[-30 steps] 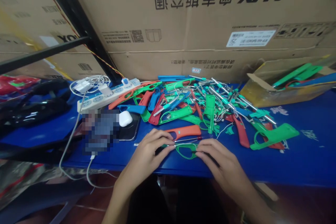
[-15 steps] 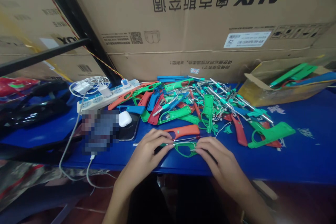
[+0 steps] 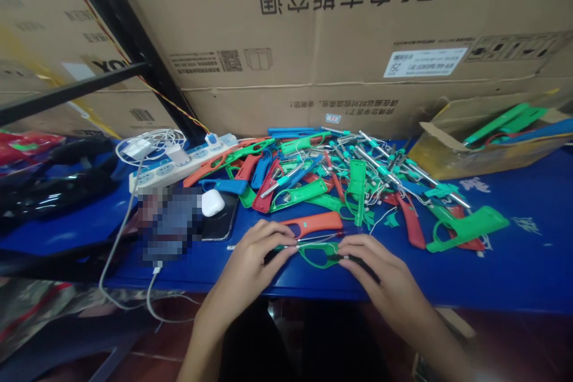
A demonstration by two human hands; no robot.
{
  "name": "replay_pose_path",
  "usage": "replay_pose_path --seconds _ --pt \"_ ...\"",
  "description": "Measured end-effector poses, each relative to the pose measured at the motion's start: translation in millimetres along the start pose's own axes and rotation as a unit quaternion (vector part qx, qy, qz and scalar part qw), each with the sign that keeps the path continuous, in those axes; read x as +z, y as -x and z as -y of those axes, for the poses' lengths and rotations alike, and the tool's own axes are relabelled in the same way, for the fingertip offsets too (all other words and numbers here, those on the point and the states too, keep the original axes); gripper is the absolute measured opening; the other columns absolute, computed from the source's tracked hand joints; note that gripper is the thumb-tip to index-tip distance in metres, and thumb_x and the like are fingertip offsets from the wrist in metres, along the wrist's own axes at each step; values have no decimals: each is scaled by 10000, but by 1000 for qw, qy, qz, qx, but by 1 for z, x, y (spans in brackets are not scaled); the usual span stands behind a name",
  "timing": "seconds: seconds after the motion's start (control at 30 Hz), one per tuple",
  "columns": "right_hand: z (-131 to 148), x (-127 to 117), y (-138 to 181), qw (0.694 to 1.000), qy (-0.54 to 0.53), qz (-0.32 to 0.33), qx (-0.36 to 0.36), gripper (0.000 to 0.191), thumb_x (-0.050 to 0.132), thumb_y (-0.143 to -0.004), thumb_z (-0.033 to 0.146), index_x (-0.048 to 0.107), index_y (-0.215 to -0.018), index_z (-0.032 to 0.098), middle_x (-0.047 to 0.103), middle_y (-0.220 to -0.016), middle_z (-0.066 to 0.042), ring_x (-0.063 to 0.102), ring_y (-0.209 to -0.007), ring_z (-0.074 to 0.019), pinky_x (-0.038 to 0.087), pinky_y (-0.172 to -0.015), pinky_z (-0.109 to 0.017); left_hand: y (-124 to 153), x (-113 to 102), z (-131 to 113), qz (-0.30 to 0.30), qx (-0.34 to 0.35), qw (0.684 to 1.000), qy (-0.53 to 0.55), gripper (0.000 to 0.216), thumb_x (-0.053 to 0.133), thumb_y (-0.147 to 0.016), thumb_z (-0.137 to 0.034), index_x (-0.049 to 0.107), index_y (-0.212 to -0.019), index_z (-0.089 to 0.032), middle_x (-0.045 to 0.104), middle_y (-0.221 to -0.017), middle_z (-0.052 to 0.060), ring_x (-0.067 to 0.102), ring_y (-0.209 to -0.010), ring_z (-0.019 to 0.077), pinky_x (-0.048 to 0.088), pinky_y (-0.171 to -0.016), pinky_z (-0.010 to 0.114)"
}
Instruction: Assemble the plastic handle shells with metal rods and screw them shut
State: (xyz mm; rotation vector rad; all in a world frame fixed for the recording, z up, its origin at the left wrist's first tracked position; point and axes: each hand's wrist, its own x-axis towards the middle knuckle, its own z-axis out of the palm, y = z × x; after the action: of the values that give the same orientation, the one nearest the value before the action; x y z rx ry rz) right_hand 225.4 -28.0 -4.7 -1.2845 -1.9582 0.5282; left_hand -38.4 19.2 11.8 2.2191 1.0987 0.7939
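Note:
A green plastic handle piece (image 3: 319, 254) with a loop lies at the front of the blue table (image 3: 514, 268). My left hand (image 3: 255, 256) pinches its left end, where a thin metal rod sticks out. My right hand (image 3: 373, 265) has its fingers closed on the right end. Just behind the green piece lies an orange handle piece (image 3: 316, 224). Further back is a heap of green, red, blue and orange handle pieces (image 3: 340, 182) mixed with metal rods and thin wires.
A white power strip (image 3: 179, 164) with chargers and cables sits at the back left, a phone (image 3: 221, 221) with a white earbud case (image 3: 211, 202) beside it. A cardboard box (image 3: 487, 143) of finished pieces stands at the right. Large cartons form the back wall.
Both hands stay on the green piece; my right hand has shifted slightly along its right end. The view has barely moved.

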Motion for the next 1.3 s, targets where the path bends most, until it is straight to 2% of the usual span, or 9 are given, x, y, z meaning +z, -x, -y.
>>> replay_pose_path --seconds 0.2,0.63,0.8,0.97,1.1,1.2,1.3 --pt "4 -1 -1 999 16 32 1 173 474 -1069 221 644 -1073 255 684 -1120 -39 646 -1078 -210 521 -952 -391 -2 0 -1 -1 -1 1000 0 127 602 -1020 -283 725 -1038 -258 710 -1119 25 634 -1053 198 499 -942 377" --pt "3 3 0 1000 -2 -14 8 147 508 -1055 204 649 -1077 236 672 -1101 -52 650 -1065 -195 538 -945 -347 -2 -1 -2 -3 1 1000 0 131 607 -1016 -274 732 -1051 -256 712 -1110 32 645 -1038 202 513 -926 377" --pt "4 -2 -2 1000 0 -14 -9 223 457 -1057 167 673 -1083 219 684 -1098 -69 668 -1038 -190 562 -904 -319 -3 0 -1 -1 -4 1000 -2 123 613 -1014 -279 731 -1044 -259 713 -1119 29 642 -1043 200 499 -929 377" --pt "4 0 2 997 58 -36 -43 256 471 -1040 150 699 -1138 214 681 -1120 -87 673 -1040 -205 593 -885 -336 -3 1 -1 -3 -1 1000 -1 124 608 -1017 -282 727 -1005 -247 717 -1101 38 643 -1024 205 497 -908 381" --pt "2 7 15 987 147 -41 -43 331 460 -1036 174 670 -1287 227 670 -1210 -106 667 -1081 -245 615 -881 -398 -2 1 2 -5 2 1000 1 126 606 -1018 -292 725 -1011 -252 716 -1104 41 642 -1030 210 500 -908 390" --pt "0 11 25 979 195 -19 -50 408 434 -1050 187 573 -1431 235 647 -1305 -107 630 -1189 -270 575 -996 -473 -2 1 3 -2 3 1000 1 124 607 -1018 -290 725 -1011 -255 715 -1110 38 640 -1039 210 499 -916 394" --pt "0 14 30 971 227 -37 -71 444 481 -1047 193 511 -1488 231 642 -1319 -112 608 -1230 -278 411 -1166 -590 -3 1 1 -1 -1 1000 -1 132 602 -1020 -293 727 -1001 -255 718 -1111 38 642 -1031 210 499 -912 394"
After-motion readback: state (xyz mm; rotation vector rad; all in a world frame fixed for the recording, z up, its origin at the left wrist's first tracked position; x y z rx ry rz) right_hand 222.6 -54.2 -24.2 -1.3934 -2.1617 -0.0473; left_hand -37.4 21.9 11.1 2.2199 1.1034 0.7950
